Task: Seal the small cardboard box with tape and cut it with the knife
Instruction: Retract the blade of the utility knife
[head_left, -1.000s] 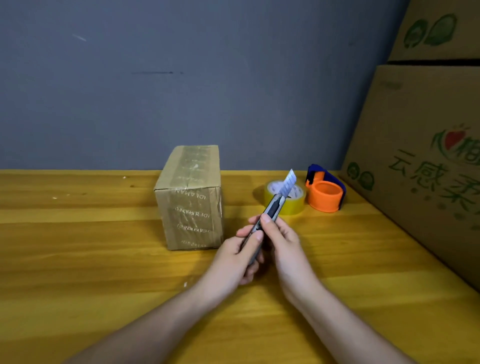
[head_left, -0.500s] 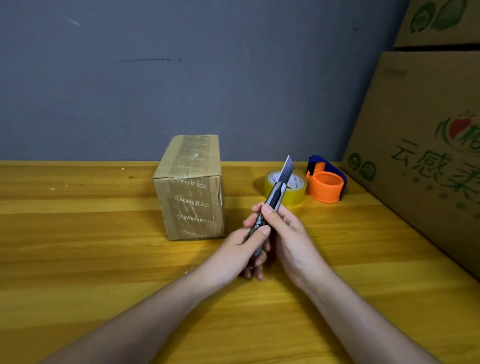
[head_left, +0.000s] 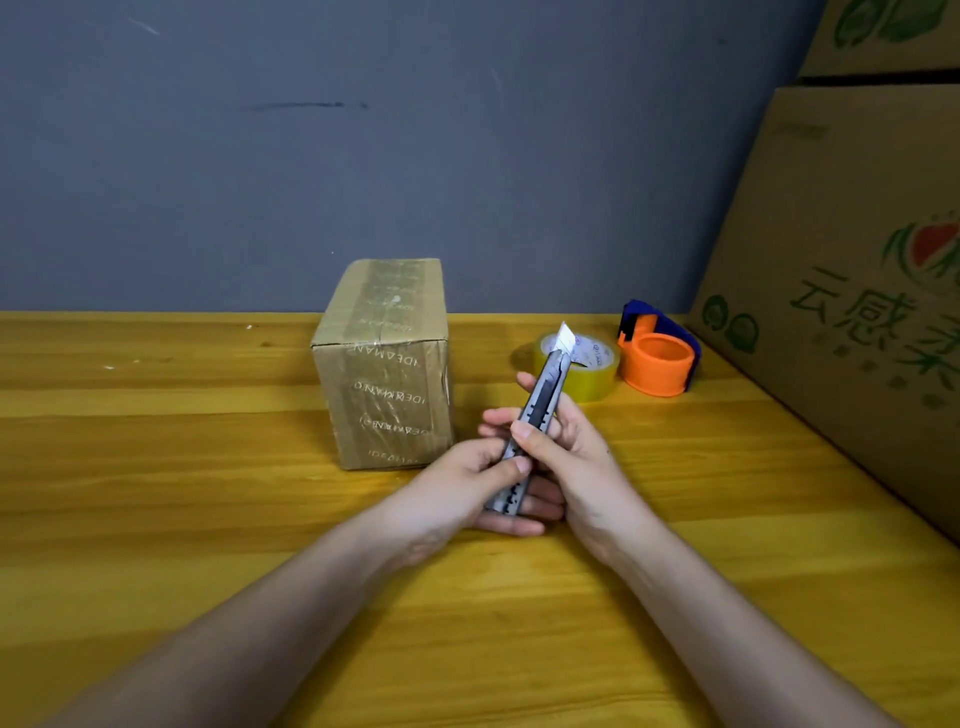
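Observation:
The small cardboard box (head_left: 387, 364) stands upright on the wooden table, with printed clear tape running over its top and down its front. Just right of it, both hands hold a grey utility knife (head_left: 540, 410) tilted up and away from me, a short length of blade showing at its tip. My left hand (head_left: 457, 488) grips the lower handle. My right hand (head_left: 566, 452) wraps the middle of the handle with its thumb on the slider. A yellow tape roll (head_left: 587, 371) lies flat behind the knife tip.
An orange and blue tape dispenser (head_left: 657, 361) sits right of the roll. Large printed cardboard cartons (head_left: 852, 291) stand along the table's right side. A grey wall closes off the back. Bare wooden table (head_left: 156, 467) stretches to the left and in front.
The blade sticks out less than before. Both hands and the knife stay beside the box; the camera has tilted a little.

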